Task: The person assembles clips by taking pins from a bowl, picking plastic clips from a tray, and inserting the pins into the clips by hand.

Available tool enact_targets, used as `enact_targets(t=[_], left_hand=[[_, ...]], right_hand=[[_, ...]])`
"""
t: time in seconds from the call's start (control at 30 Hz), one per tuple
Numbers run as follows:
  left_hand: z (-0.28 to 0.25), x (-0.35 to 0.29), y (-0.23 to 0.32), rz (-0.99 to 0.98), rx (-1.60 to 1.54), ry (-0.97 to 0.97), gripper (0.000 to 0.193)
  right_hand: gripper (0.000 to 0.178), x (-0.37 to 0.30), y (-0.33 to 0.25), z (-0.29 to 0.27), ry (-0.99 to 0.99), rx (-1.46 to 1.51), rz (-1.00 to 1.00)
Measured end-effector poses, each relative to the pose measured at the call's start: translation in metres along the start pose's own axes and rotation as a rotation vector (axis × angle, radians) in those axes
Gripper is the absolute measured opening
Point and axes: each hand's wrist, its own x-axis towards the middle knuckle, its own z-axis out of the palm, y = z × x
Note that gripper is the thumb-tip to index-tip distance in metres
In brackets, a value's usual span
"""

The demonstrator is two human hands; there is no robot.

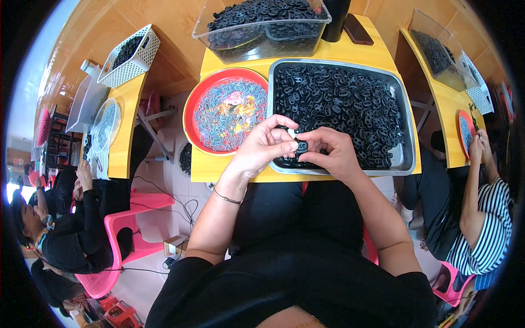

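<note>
Over the near edge of a metal tray [411, 158], my two hands meet in front of me. Between the thumb and fingers of my right hand [336, 156] is a small black two-holed plastic piece [302, 147]. My left hand [261, 143] is closed in a pinch, its thumb tip against that piece; whatever else its fingers hold is too small to make out. Many loose black pieces of the same look [339, 104] fill the tray. Left of it, a round red tray [190, 117] holds a layer of small thin metal springs [221, 109].
A clear bin [262, 48] heaped with black pieces stands at the back of the yellow table [246, 174], beside a dark cylinder [336, 22] and a phone [358, 30]. Co-workers sit at side tables, near a white basket [145, 57] and a pink chair [117, 229].
</note>
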Motion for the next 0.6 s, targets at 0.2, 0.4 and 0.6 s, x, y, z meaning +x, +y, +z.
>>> enact_targets(t=[0.2, 0.4, 0.6], left_hand=[[-0.0019, 0.0002, -0.0013, 0.006, 0.008, 0.001, 0.031], [-0.0006, 0.0006, 0.0003, 0.004, 0.016, 0.0, 0.031], [0.0011, 0.0023, 0.0016, -0.005, 0.019, -0.005, 0.031]], right_hand=[[0.032, 0.0011, 0.0008, -0.0004, 0.017, -0.057, -0.019], [0.028, 0.0021, -0.0025, -0.0014, 0.015, -0.094, -0.016], [0.026, 0.0019, -0.005, -0.0037, 0.011, -0.124, -0.023]])
